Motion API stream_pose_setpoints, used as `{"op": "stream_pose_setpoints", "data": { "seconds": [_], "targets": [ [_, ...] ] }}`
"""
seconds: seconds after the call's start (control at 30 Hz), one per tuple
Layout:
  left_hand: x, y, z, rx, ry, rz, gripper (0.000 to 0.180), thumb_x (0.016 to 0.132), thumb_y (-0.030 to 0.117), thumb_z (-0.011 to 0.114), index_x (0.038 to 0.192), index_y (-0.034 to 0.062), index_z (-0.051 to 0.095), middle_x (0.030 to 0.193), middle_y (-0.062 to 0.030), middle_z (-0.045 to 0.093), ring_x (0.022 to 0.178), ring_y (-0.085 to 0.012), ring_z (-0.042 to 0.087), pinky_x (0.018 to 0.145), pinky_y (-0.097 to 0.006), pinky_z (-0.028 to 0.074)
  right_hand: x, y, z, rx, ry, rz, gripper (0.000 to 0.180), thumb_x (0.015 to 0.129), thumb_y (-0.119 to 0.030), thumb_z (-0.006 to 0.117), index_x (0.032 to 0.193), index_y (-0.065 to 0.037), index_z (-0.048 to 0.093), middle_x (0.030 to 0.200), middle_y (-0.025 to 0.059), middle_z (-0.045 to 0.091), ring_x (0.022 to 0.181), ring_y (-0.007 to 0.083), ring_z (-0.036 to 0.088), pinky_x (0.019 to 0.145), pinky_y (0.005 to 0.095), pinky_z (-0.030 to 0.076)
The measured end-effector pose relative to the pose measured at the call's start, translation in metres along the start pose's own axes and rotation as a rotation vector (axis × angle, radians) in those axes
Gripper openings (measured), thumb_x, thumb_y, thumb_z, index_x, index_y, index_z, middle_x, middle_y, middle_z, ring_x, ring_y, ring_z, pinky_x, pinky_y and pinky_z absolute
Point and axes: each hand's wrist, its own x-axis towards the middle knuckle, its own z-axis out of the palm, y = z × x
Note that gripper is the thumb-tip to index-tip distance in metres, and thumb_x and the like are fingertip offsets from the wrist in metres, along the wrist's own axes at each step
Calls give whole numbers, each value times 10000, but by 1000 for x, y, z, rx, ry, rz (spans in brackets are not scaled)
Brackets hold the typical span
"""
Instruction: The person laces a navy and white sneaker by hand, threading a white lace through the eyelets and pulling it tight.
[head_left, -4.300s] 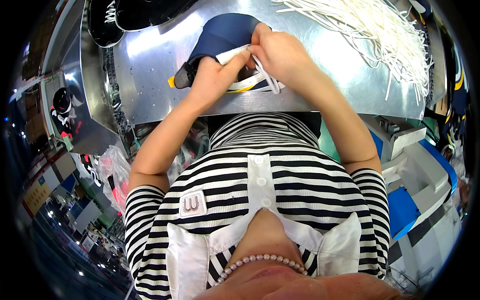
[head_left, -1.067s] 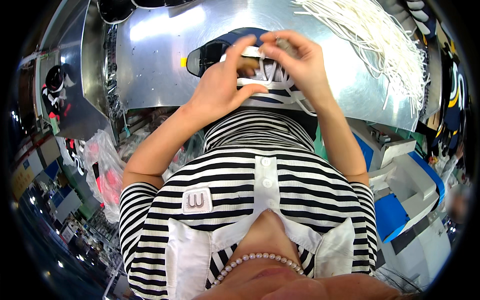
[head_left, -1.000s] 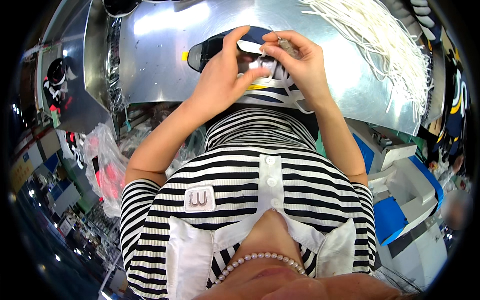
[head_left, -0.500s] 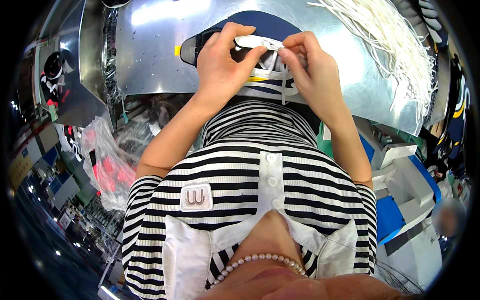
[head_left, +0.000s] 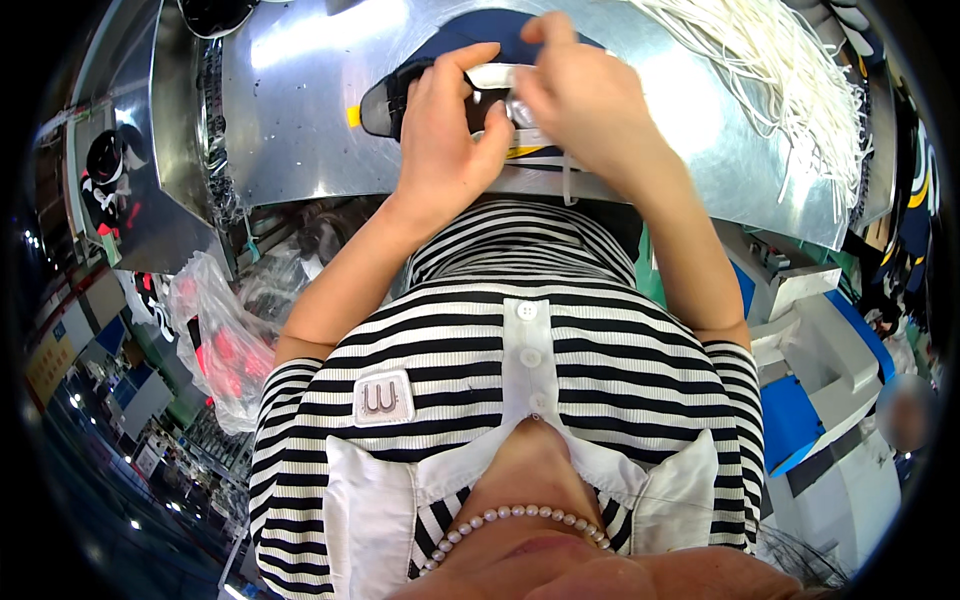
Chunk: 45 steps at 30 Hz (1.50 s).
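A navy shoe upper point(head_left: 455, 38) with white eyelet edging point(head_left: 490, 76) lies on the metal table, its grey-lined end point(head_left: 381, 108) to the left. My left hand point(head_left: 440, 135) grips it at the opening, fingers on the far edging and thumb on the near side. Over its right part is my right hand point(head_left: 590, 100), smeared by motion with the fingers raised. What those fingers hold, if anything, cannot be made out. A white lace end point(head_left: 567, 180) hangs down below that hand toward the table's near edge.
A large heap of white laces point(head_left: 770, 90) covers the table's right side. Plastic bags with pink-red contents point(head_left: 235, 350) sit lower left. Grey and blue bins point(head_left: 825, 350) stand lower right. A dark item point(head_left: 215, 12) lies at the far left, near a metal ledge point(head_left: 185, 100).
My right hand has moved up and left across the shoe upper, away from where it pinched the lace by the edging. My left hand keeps its grip.
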Motion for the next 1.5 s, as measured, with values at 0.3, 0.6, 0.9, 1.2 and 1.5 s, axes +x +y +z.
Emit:
{"op": "stream_pose_setpoints", "data": {
  "seconds": [0.3, 0.6, 0.9, 1.2, 1.5],
  "targets": [
    [7, 25, 20, -168, -169, -176, 342, 879, -2, 662, 1211, 25, 585, 973, -66, 719, 905, -78, 647, 805, -215, 493, -60, 2, -52, -10, -89, 208, 189, 931, -242, 641, 1016, -74, 634, 776, 97, 691, 656, 275, 667, 577, 373, 492],
    [34, 20, 17, -400, -58, -248, 374, 843, -9, 697, 1197, 17, 580, 870, -40, 687, 801, -75, 635, 742, -189, 490, -52, 42, -17, 172, 242, 294, 179, 918, -212, 656, 1041, -83, 650, 805, 82, 680, 670, 261, 655, 584, 348, 490],
    [23, 29, -25, -120, -140, -133, 470, 892, 83, 687, 1313, 11, 492, 1033, -120, 647, 971, -193, 633, 866, -315, 497, -38, 47, -12, 231, 278, 221, 265, 835, -343, 754, 909, -109, 654, 613, 26, 621, 527, 179, 605, 490, 327, 434],
    [18, 16, -1, 385, -121, 160, 245, 807, 117, 753, 1029, 71, 661, 984, -88, 652, 837, -299, 639, 736, -362, 509, -49, 29, 13, 70, 188, 46, 153, 777, -225, 738, 849, -126, 645, 605, 38, 636, 573, 253, 649, 511, 354, 480],
    [26, 10, -9, 347, -127, 207, 206, 818, 112, 736, 1004, 40, 684, 877, -119, 683, 816, -307, 647, 732, -372, 510, -69, 22, 10, 363, -288, -143, 156, 817, -219, 711, 911, -126, 627, 676, 96, 637, 592, 297, 636, 568, 406, 487]
  ]
}}
